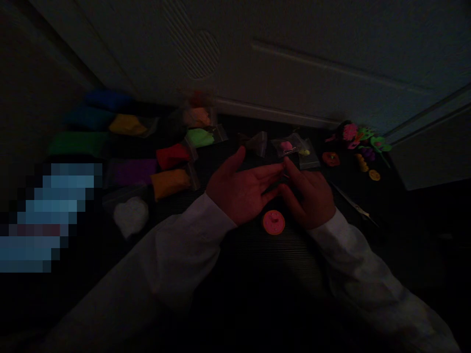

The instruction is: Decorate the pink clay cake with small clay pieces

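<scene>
My left hand (245,193) is turned palm up over the dark table, its fingers stretched to the right and its thumb apart. The fingertips of my right hand (312,196) meet those of the left, thumb and index finger bent together there. Anything pinched between them is too small and dark to make out. Just below, on the table, lies a round pink clay disc (273,222) with an orange rim and a small raised piece in its middle. Scissors (358,207) lie to the right of my right hand.
Bags of coloured clay stand at left: purple (135,171), orange (171,183), red (172,156), white (130,215) and several more. Small bags with pink clay (286,145) lie beyond my hands. Clay flowers (351,133) and a red piece (330,159) sit back right, before a pale panel (294,78).
</scene>
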A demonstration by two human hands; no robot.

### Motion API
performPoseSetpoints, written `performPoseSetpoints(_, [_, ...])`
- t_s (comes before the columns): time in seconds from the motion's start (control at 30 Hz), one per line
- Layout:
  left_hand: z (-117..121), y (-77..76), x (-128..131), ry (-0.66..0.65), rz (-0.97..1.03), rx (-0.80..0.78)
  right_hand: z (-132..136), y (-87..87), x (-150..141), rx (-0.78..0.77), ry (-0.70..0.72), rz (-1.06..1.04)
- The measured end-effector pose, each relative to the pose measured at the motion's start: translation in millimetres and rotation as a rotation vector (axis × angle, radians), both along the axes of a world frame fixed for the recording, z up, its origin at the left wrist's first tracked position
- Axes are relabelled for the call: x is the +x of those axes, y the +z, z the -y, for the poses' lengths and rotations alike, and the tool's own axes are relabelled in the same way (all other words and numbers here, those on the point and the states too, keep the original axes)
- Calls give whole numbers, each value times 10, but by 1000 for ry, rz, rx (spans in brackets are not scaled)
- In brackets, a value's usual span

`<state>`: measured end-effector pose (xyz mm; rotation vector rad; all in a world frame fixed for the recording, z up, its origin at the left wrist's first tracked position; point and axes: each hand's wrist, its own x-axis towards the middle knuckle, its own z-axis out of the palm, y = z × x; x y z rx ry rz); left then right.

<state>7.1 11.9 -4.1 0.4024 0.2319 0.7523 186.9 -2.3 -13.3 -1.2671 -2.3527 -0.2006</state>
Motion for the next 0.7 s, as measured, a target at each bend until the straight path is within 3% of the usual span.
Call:
performPoseSetpoints(0.43, [-7, 15, 2, 25, -93, 38, 11, 12, -17, 11, 33, 53])
performPoseSetpoints(0.6, [-4, 4, 22, 19, -111, 58, -8, 8, 6, -9, -20, 12])
performPoseSetpoints(0.7, [-1, -48, 71, 97, -211, 35, -12, 0, 16, 0, -16, -5])
